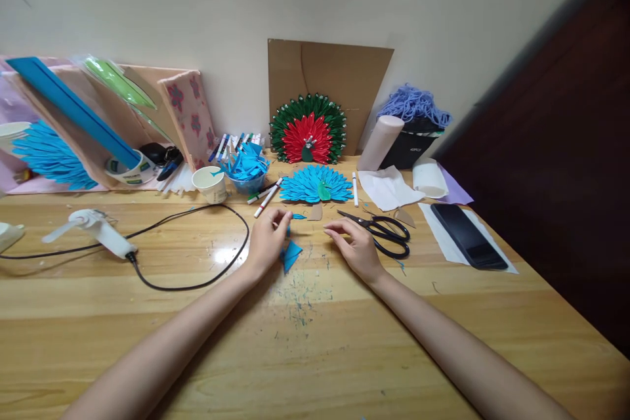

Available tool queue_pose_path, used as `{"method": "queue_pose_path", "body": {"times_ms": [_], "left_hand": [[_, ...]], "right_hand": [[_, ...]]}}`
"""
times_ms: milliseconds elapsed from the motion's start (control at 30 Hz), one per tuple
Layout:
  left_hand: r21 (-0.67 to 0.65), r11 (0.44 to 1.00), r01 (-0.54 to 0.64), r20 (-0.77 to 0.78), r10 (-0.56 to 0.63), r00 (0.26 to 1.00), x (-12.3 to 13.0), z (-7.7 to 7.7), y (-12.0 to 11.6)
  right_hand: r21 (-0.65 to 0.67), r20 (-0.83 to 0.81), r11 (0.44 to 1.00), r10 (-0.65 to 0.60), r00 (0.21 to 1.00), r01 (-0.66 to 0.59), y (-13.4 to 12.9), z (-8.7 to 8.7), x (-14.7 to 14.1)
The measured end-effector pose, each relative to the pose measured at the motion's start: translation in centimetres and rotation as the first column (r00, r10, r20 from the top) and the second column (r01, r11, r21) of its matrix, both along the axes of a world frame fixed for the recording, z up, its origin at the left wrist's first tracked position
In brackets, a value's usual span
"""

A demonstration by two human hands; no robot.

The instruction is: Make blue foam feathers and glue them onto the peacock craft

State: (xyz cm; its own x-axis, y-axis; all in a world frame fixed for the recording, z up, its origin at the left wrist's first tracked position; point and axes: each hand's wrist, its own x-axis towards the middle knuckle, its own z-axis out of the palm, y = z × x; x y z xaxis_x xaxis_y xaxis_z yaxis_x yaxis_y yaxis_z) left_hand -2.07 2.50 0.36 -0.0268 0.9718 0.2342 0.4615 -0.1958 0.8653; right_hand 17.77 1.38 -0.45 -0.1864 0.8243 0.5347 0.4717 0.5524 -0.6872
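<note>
Nearest: blue scrap (291, 256), just right of left hand (270, 243). The 2 hands are apart. Right hand (353, 246): fingertips bunched, contents can't be told. Slim blue petal (299, 216) appears pinched in left fingertips, so left is nearer; long axis left-right, point rightward. Far: blue feathered fan (308, 184), near green-red peacock (308, 134).

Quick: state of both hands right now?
Left hand: closed, pinching a small blue piece at its fingertips.
Right hand: thumb and fingers drawn near each other; cannot tell whether it holds anything.
</note>
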Motion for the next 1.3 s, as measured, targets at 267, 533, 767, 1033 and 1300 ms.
{"method": "queue_pose_path", "body": {"times_ms": [267, 533, 767, 1033, 1300], "left_hand": [[0.010, 0.978, -0.211, -0.386, 0.198, 0.901, -5.1, -0.2, 2.7], [0.169, 0.965, -0.199, -0.469, 0.256, 0.845, -5.0, 0.3, 2.5], [0.210, 0.969, -0.127, -0.466, 0.214, 0.859, -5.4, 0.8, 2.9], [0.258, 0.966, 0.028, -0.491, 0.106, 0.865, -6.1, 2.6, 3.4], [0.169, 0.985, 0.038, -0.431, 0.039, 0.902, -6.8, 5.7, 3.0]], "right_hand": [[-0.048, 0.007, 0.999, 0.013, 1.000, -0.013, 0.0, -0.1, 0.0], [-0.143, 0.040, 0.989, 0.045, 0.998, -0.039, -0.2, -0.4, 0.0], [-0.149, 0.061, 0.988, 0.051, 0.997, -0.042, -0.2, -0.1, -0.1], [-0.143, 0.071, 0.989, 0.057, 0.996, -0.046, -0.3, 0.2, -0.2], [-0.166, 0.084, 0.984, 0.076, 0.994, -0.061, -0.4, 0.1, -0.1]]}}
